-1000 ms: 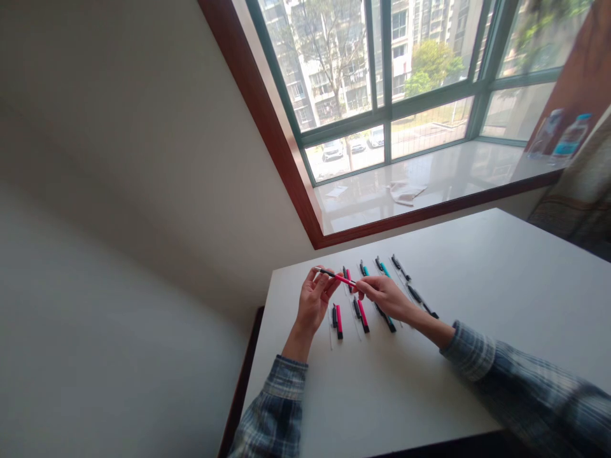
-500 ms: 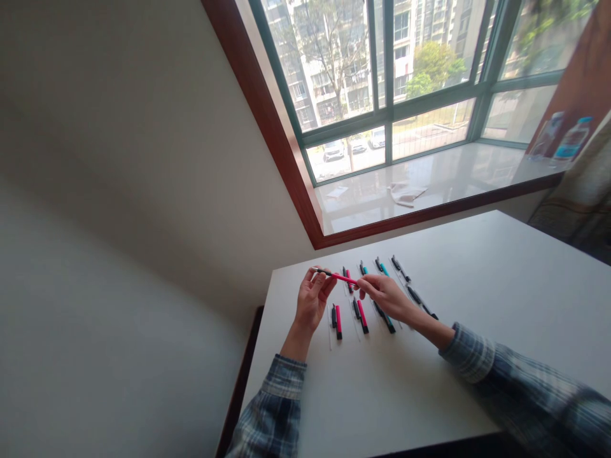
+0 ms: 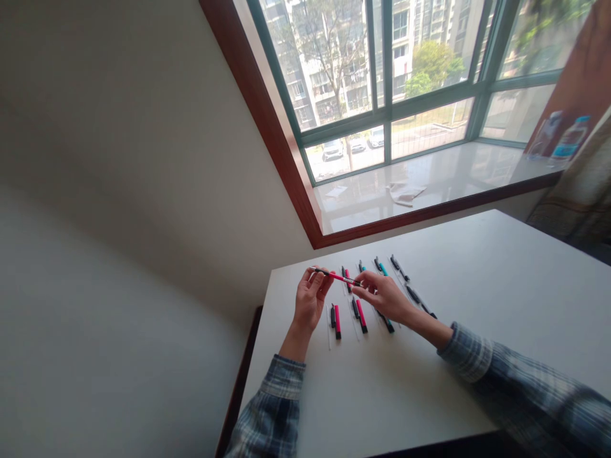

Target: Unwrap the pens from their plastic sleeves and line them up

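A slim pink-and-black pen [image 3: 337, 276] is held up above the table, slanting slightly down to the right. My left hand [image 3: 310, 298] is closed around its black end, with the light tip poking out past the fingers. At the other end, the thumb and fingertips of my right hand [image 3: 382, 296] close on a dark end piece; a clear, greyish stretch shows between it and the pink barrel. Below the hands lie a pink pen barrel [image 3: 338, 321] with a black part [image 3: 333, 316], and a second pink barrel [image 3: 361, 315] beside another black part.
Pen parts lie in two rows on the white table [image 3: 405, 388], with thin clear refills among them. Teal barrels [image 3: 384, 270] and black pieces [image 3: 400, 267] are to the right. Behind the table are a window sill [image 3: 363, 203] and a plastic bottle [image 3: 571, 138].
My right fingers have shifted on the pen's right end. Less pink shows there now, and a greyish section with a dark end has come into view. My left hand stays nearly still.
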Tool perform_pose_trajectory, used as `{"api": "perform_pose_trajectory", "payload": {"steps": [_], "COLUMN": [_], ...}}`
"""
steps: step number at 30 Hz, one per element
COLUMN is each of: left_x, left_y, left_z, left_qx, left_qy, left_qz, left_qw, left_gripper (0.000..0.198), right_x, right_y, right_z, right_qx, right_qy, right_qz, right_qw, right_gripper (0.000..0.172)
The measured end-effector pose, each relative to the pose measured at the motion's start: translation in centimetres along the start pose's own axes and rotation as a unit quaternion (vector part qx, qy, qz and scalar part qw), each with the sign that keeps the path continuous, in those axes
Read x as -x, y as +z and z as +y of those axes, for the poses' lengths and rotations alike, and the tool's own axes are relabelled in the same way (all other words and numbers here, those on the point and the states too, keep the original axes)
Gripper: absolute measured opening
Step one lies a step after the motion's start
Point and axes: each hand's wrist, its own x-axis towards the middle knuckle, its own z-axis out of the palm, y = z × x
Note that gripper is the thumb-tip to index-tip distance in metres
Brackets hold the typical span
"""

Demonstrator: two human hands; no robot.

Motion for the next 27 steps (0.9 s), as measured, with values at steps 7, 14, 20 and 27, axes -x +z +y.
{"api": "perform_pose_trajectory", "payload": {"steps": [7, 14, 20, 27], "left_x": [0.05, 0.02, -0.04, -0.24], "left_y": [0.01, -0.01, 0.05, -0.26], "left_z": [0.05, 0.05, 0.15, 0.03], "left_qx": [0.000, -0.006, -0.009, -0.007], "left_qy": [-0.005, -0.002, -0.005, -0.008], "left_qz": [-0.008, 0.001, 0.009, 0.019], "left_qw": [1.000, 1.000, 1.000, 1.000], "left_gripper": [0.028, 0.030, 0.028, 0.027], "right_x": [0.07, 0.18, 0.25, 0.35], "right_y": [-0.07, -0.11, -0.05, -0.31], "right_z": [-0.06, -0.20, -0.29, -0.83], "right_qx": [0.001, 0.027, 0.044, 0.030], "right_qy": [0.001, -0.013, -0.006, -0.034], "right_qz": [-0.030, -0.032, -0.024, 0.021], "right_qw": [1.000, 0.999, 0.999, 0.999], "right_gripper": [0.053, 0.038, 0.036, 0.026]}}
